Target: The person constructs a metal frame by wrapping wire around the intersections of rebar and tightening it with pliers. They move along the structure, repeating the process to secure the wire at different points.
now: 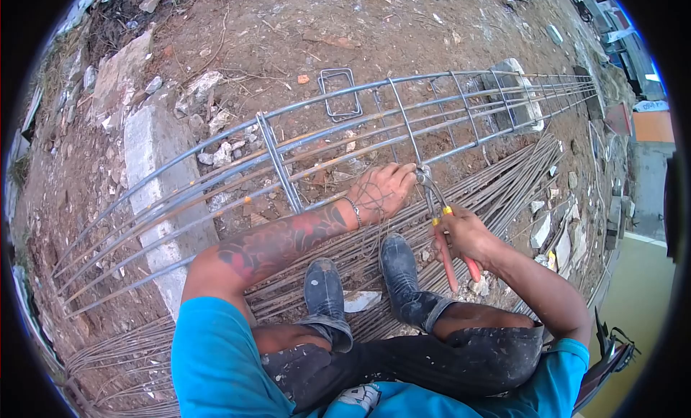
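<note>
My right hand [464, 234] is wrapped round the red-and-yellow handles of a pair of pincers [448, 265]. The pincers' jaws meet the near corner of a square stirrup [405, 119], where it crosses a lower bar of the long rebar cage [450, 157]. Close beside the jaws, my left hand [385, 191] has its fingers closed at that same joint. Thin tie wire [373, 203] loops over the back of this hand and hangs below it; the fingertips are partly hidden. To the left, several stirrups stand bunched together [278, 162] around the bars.
The cage rests on a pale concrete block [147, 141] at left and another block [529, 94] at right. Loose stirrups [340, 94] lie on the dirt behind it. A heap of long rebar [511, 177] spreads under my boots [324, 292]. Rubble [543, 231] lies at right.
</note>
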A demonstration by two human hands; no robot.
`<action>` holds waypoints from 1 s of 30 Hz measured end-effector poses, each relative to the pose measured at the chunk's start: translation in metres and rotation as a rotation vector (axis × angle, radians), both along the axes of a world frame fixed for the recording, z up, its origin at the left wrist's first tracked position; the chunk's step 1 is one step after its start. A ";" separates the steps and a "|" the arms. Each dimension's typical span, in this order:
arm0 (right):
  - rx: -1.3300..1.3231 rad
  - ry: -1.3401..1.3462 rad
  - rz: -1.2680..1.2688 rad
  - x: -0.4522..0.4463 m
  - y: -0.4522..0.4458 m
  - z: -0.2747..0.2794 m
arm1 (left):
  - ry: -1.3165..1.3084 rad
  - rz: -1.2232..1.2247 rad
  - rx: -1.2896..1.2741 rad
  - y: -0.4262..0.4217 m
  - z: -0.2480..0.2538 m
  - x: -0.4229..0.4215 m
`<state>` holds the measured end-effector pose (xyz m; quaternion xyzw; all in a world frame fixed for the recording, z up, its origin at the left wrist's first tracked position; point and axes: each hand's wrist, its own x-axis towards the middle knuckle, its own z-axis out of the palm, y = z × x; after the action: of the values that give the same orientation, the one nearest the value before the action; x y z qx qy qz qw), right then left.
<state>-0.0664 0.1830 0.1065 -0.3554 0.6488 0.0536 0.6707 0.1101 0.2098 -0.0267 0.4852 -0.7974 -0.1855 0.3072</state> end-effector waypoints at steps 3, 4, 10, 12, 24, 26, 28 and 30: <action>-0.124 0.224 0.424 0.002 -0.010 0.007 | -0.286 -0.118 -0.133 -0.001 0.004 0.013; -0.274 0.291 0.686 0.002 -0.012 0.012 | -0.284 -0.124 -0.137 -0.006 0.023 0.015; -0.584 0.584 1.308 -0.001 -0.018 0.011 | 0.150 -0.290 0.039 -0.047 0.049 -0.038; -0.612 0.582 1.314 -0.004 -0.019 0.011 | 0.260 -0.358 0.264 -0.054 0.044 -0.057; 0.389 -0.441 -0.318 -0.077 -0.019 0.030 | 0.418 -0.095 -0.288 -0.050 -0.003 -0.085; 0.363 -0.317 -0.218 -0.071 -0.021 0.027 | 0.400 -0.073 -0.312 -0.050 -0.006 -0.085; 0.253 -0.041 0.013 -0.053 -0.025 0.037 | 0.391 -0.056 -0.330 -0.047 -0.005 -0.086; 0.080 0.201 0.399 -0.017 -0.032 0.063 | 0.367 -0.034 -0.322 -0.048 0.003 -0.084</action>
<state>-0.0833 0.1513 0.1698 -0.4426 0.6267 0.2459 0.5924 0.0258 0.1616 -0.0232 0.3746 -0.7555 -0.1464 0.5172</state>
